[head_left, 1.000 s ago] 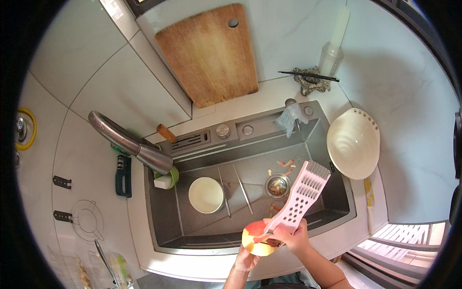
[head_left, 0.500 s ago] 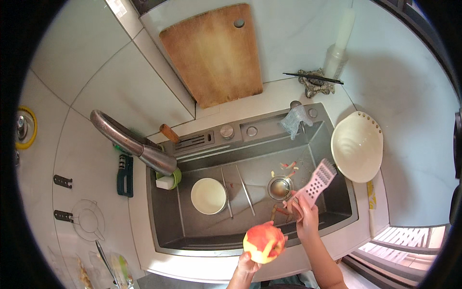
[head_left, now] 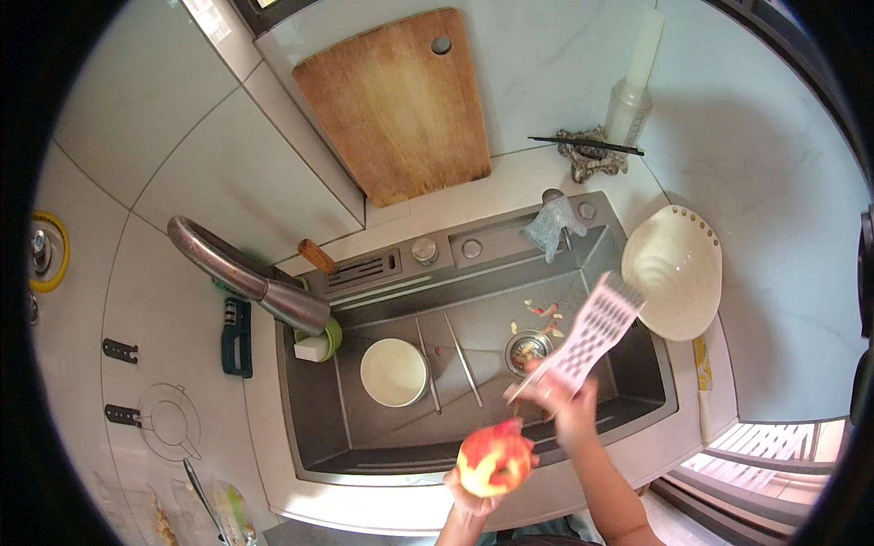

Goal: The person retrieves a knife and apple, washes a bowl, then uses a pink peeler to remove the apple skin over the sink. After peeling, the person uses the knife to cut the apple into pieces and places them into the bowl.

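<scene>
My left hand [head_left: 467,499] is closed round a partly peeled fruit [head_left: 495,460], round and apple-like, with red skin and yellow bare flesh, over the sink's front edge. In my right hand [head_left: 572,409] is a pink hand grater [head_left: 599,329] with rows of holes and a toothed end, blurred by motion. It points up and to the right over the sink, apart from the fruit. Red and pale peel scraps [head_left: 546,314] lie on the sink [head_left: 382,460] floor around the drain [head_left: 526,349]; the hand hides part of that area.
A white bowl [head_left: 393,372] and two thin metal rods [head_left: 464,359] are in the sink. The faucet [head_left: 273,287] arches over its left end. A cream colander bowl [head_left: 672,273] sits on the right counter. Behind, a wooden cutting board [head_left: 396,109] leans on the wall.
My right hand and the grater have lifted slightly and moved a little left, uncovering more of the drain. The fruit has turned slightly in my left hand.
</scene>
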`<state>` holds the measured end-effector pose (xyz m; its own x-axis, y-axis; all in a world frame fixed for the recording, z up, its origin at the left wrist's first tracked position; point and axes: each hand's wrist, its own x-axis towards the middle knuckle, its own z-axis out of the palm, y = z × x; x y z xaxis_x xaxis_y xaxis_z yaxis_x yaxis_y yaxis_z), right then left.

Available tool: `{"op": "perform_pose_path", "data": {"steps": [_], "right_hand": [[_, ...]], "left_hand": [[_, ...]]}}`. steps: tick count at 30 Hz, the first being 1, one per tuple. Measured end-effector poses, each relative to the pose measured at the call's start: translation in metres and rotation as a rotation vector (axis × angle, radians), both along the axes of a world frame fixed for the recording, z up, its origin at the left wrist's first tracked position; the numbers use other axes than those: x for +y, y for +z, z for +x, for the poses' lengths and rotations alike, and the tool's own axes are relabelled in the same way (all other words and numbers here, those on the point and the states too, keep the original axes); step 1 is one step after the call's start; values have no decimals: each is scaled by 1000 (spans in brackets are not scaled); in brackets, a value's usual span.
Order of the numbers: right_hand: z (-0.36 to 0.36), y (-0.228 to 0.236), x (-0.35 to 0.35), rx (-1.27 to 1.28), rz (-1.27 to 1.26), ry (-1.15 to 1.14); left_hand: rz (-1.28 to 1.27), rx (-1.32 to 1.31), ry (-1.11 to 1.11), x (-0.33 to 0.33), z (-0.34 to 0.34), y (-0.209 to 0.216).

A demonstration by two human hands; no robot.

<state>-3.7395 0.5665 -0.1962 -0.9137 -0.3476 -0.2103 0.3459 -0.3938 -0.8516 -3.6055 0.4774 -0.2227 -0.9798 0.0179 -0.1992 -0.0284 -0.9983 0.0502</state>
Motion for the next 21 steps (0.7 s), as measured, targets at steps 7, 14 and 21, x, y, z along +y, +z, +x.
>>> {"op": "perform_pose_path", "data": {"steps": [7,14,21], "right_hand": [[10,4,24,6,-216,1],[23,23,16,475,310,480],[-15,-26,4,-372,240,196]], "left_hand": [[-373,-130,-42,-4,0,8],[-604,-168,41,-6,2,11],[-657,62,-57,-14,4,3]]}}
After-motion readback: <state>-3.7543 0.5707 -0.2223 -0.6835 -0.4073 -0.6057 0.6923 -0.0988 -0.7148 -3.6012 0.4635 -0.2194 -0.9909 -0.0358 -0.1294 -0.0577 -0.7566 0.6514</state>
